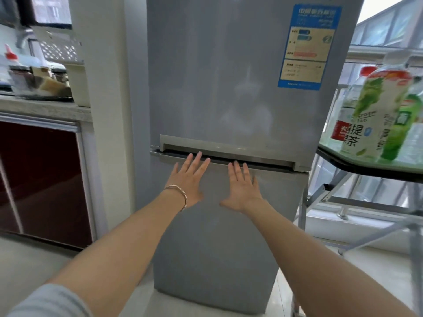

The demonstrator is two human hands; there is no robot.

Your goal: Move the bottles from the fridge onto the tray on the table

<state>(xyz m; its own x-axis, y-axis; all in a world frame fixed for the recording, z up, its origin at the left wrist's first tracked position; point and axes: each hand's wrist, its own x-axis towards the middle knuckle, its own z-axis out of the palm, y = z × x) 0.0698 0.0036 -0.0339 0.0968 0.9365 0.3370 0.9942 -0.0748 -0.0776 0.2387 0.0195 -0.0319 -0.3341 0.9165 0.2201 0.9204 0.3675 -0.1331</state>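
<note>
Both my hands lie flat against the grey fridge [229, 88] in the middle of the frame. My left hand [188, 179], with a thin bracelet [180, 195] at the wrist, has its fingers spread, the tips reaching the seam between the upper and lower doors. My right hand [242, 186] is beside it, fingers straight and closer together, thumb stuck out toward the left; it holds nothing, and neither does the left. Both fridge doors look closed, so whatever is inside is hidden from me.

At the right edge of the frame the bottles [375, 110] stand upright on the pale green tray [329, 148], which sits on the dark-edged table [366, 170]. The nearest is a tall white-and-green tea bottle with dark characters on its label. Behind it to the left is a clear bottle with a red cap and red label. To its right is a green bottle, partly cut off by the frame edge. They overlap, so I cannot tell whether there are more behind them, and their labels are too smeared to read properly.

A blue and yellow sticker [306, 46] sits upper right on the fridge door, its print blurred. At the upper left, the counter [45, 106] holds jars and containers too blurred to identify.
</note>
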